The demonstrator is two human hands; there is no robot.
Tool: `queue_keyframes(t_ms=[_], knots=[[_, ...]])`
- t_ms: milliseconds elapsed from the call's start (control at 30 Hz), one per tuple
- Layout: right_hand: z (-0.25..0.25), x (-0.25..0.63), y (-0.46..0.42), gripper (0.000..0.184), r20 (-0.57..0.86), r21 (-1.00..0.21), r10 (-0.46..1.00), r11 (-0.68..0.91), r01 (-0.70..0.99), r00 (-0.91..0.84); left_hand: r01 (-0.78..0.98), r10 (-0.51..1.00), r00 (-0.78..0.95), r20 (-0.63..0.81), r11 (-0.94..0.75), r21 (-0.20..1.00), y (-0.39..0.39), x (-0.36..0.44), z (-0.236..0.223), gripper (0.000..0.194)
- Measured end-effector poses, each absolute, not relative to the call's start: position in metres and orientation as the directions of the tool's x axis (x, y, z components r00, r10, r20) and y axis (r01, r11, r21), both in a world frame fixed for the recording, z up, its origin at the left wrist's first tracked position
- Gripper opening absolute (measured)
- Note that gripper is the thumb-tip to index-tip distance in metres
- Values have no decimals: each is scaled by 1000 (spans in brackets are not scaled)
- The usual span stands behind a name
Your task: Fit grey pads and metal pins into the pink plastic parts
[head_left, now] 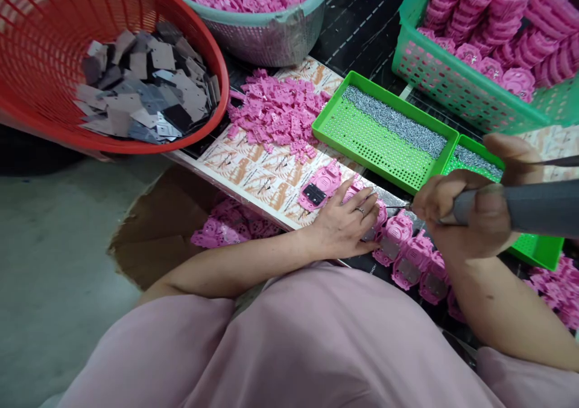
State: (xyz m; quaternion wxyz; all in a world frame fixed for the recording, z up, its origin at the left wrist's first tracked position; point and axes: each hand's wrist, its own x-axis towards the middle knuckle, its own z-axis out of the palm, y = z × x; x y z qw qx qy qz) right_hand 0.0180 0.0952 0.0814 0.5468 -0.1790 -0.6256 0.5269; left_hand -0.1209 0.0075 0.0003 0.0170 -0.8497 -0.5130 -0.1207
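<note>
My right hand (470,215) is wrapped around a grey electric screwdriver (543,208), which lies nearly level. Its thin bit points left and reaches the edge of a pink plastic housing (381,214) beside my left fingers. My left hand (346,224) rests flat with spread fingers over the row of pink housings, partly covering them. To its left lies another pink housing with a black plate (313,194). Several more pink housings with grey plates (409,270) run in a row toward the lower right, below my right hand.
Green trays (384,149) of small screws stand behind my hands. Loose pink parts (280,112) are heaped on the board. Around them are a red basket (217,112) of grey plates, a pale tub (253,34) and a green crate (452,88). Another hand (511,152) shows at right.
</note>
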Motion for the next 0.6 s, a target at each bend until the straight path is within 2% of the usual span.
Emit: queue_keyframes(t_ms=[167, 300, 433, 533, 600], knots=[[72, 16, 99, 11, 487, -861, 770, 346, -373, -411, 867, 858, 446, 253, -485, 118, 9, -121, -2, 56], [67, 17, 104, 18, 504, -860, 710, 361, -360, -493, 862, 861, 441, 254, -485, 146, 10, -121, -3, 55], [62, 14, 103, 19, 546, -834, 671, 377, -403, -502, 868, 862, 434, 263, -478, 132, 11, -119, -5, 53], [64, 17, 105, 31, 526, -847, 661, 352, -398, -535, 874, 856, 433, 282, -475, 102, 11, -120, -6, 53], [73, 24, 110, 35, 550, -829, 697, 385, -406, -461, 876, 854, 434, 287, -475, 89, 10, -123, -5, 53]])
